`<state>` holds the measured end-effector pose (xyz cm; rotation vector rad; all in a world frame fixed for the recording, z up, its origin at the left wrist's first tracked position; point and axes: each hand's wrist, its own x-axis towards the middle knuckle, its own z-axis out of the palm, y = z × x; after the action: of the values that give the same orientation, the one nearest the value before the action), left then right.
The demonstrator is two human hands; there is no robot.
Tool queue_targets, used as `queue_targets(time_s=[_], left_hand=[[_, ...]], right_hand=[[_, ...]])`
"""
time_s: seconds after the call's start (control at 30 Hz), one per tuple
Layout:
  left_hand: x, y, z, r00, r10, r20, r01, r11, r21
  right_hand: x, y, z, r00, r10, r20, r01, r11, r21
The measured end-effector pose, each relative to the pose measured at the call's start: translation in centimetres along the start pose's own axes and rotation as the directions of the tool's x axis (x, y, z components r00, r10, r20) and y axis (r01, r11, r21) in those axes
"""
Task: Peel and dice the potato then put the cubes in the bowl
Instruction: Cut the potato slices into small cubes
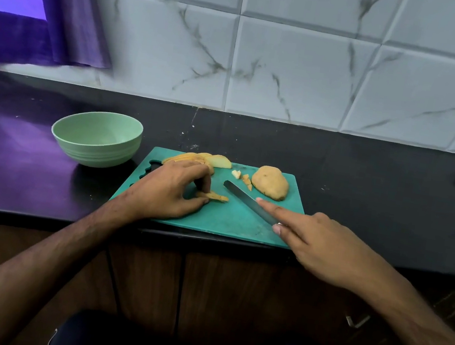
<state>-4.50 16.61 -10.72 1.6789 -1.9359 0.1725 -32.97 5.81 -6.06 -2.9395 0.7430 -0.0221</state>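
Both bare forearms reach in from the near edge. The left hand (170,190) rests low, knuckles up, its fingers curled downward with the thumb tucked toward the fingertips. The right hand (316,241) comes in from the right, index finger stretched straight forward and leftward, the other fingers folded under in a grip.

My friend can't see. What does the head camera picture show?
The left hand pinches potato strips on a green cutting board while the right hand holds a knife. A half potato, slices and an empty green bowl sit nearby.
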Motion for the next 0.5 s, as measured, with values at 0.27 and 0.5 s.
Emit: queue_targets(time_s=[0.27,0.5], left_hand=[[-1.2,-0.6,-1.0,0.996,0.075,0.039,-0.074,0.997,-0.025],[-2.0,-0.9,-1.8,0.998,0.054,0.028,-0.052,0.996,-0.070]], right_hand=[[-0.3,-0.6,-0.6,0.997,-0.065,0.040,0.061,0.995,0.085],[0.8,-0.8,-0.3,0.999,-0.016,0.033,0.018,0.998,-0.057]])
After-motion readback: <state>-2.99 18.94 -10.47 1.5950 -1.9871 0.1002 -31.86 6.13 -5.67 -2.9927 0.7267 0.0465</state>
